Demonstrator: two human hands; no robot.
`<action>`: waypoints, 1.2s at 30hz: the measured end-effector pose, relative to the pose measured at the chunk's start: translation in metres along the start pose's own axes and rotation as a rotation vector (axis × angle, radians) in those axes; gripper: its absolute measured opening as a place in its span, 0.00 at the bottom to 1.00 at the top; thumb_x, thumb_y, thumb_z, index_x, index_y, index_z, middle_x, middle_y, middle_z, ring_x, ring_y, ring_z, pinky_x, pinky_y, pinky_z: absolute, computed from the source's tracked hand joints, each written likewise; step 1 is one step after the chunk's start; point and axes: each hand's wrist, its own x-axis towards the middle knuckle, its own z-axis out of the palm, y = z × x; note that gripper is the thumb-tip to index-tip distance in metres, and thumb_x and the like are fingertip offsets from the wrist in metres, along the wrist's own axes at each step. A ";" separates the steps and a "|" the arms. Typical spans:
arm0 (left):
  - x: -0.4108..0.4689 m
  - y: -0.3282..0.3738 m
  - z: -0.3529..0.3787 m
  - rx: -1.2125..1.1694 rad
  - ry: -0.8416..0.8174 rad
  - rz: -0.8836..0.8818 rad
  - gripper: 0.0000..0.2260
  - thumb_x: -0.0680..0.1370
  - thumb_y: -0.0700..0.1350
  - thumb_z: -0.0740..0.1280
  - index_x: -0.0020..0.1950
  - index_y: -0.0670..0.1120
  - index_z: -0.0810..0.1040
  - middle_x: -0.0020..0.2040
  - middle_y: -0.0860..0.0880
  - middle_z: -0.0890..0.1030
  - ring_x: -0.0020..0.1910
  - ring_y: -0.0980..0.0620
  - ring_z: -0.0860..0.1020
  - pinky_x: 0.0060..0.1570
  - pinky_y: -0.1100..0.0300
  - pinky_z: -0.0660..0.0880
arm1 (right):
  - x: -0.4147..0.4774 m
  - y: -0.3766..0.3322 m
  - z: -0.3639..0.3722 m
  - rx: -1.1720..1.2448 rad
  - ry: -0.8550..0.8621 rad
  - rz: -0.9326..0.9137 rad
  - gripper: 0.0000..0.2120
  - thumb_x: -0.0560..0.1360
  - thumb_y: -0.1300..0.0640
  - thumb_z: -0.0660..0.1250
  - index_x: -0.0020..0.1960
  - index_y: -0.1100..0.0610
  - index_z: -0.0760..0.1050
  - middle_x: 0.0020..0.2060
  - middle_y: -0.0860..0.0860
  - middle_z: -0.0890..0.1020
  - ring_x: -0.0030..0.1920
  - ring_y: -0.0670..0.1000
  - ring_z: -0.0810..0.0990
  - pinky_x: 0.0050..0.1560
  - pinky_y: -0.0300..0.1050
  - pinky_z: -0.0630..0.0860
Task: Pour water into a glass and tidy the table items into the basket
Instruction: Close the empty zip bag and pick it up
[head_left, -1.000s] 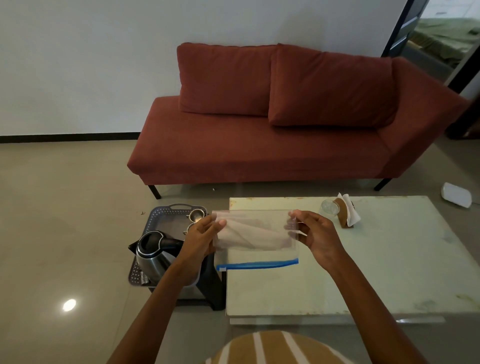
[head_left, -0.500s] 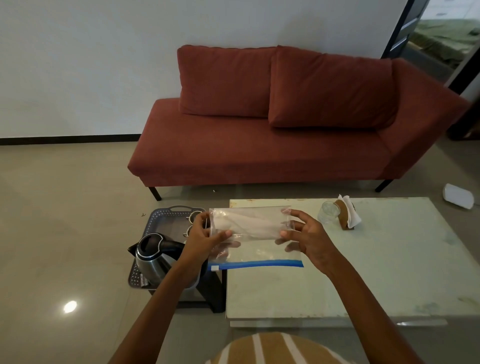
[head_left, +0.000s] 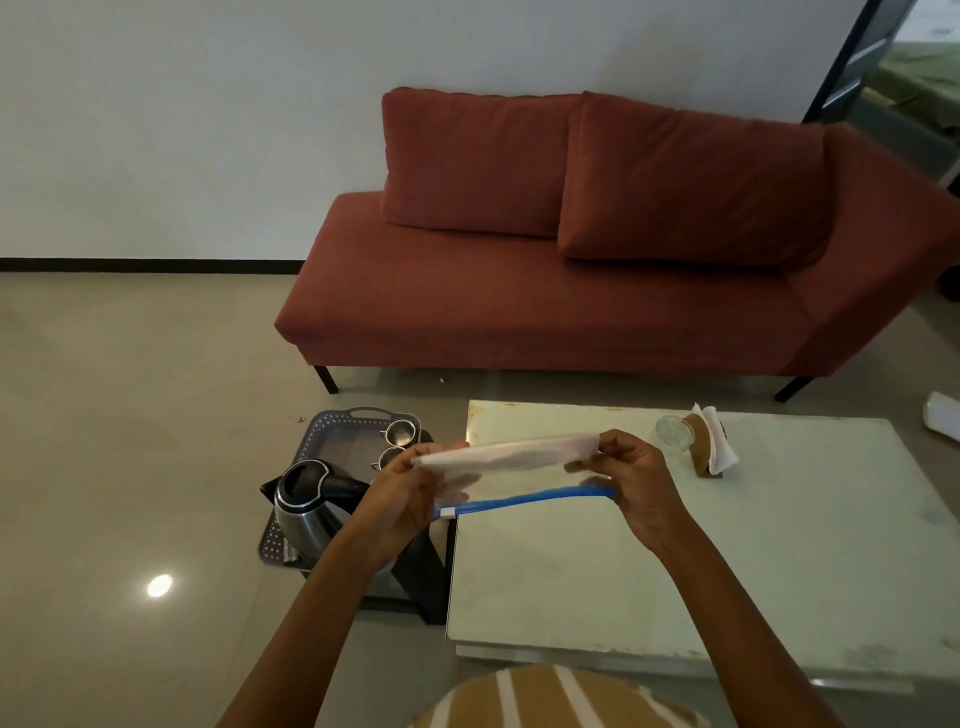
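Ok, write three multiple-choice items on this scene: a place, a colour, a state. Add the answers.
1. Where does the shiny steel kettle stand? A on a stove; B in the grey perforated plastic basket; C on a shelf.
2. What colour is the zip strip of the clear plastic bag? A red; B green; C blue.
3. How is that bag held? A by one hand; B by two hands; C lying untouched.
Answers: 1 B, its base sits within the basket's rim. 2 C, the strip is blue. 3 B, the left hand and right hand each pinch an end.
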 end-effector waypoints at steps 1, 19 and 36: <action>0.001 -0.002 0.002 -0.041 0.025 -0.013 0.10 0.80 0.37 0.56 0.48 0.43 0.77 0.58 0.41 0.78 0.52 0.43 0.81 0.37 0.57 0.82 | 0.003 0.001 -0.002 0.014 -0.001 -0.002 0.12 0.75 0.72 0.59 0.44 0.58 0.77 0.46 0.55 0.81 0.46 0.56 0.81 0.39 0.37 0.81; 0.029 -0.019 -0.007 0.233 0.389 0.071 0.21 0.68 0.32 0.72 0.55 0.50 0.73 0.58 0.45 0.72 0.58 0.42 0.74 0.50 0.47 0.79 | 0.075 0.001 0.001 0.048 -0.292 0.286 0.22 0.74 0.55 0.64 0.68 0.51 0.66 0.63 0.54 0.73 0.60 0.61 0.77 0.53 0.52 0.79; 0.096 0.101 -0.211 0.034 0.769 0.107 0.09 0.78 0.40 0.62 0.59 0.44 0.71 0.55 0.39 0.79 0.46 0.46 0.80 0.46 0.57 0.75 | 0.282 0.049 0.273 -0.483 -0.087 0.019 0.22 0.66 0.77 0.60 0.55 0.60 0.77 0.47 0.55 0.80 0.46 0.51 0.77 0.47 0.46 0.75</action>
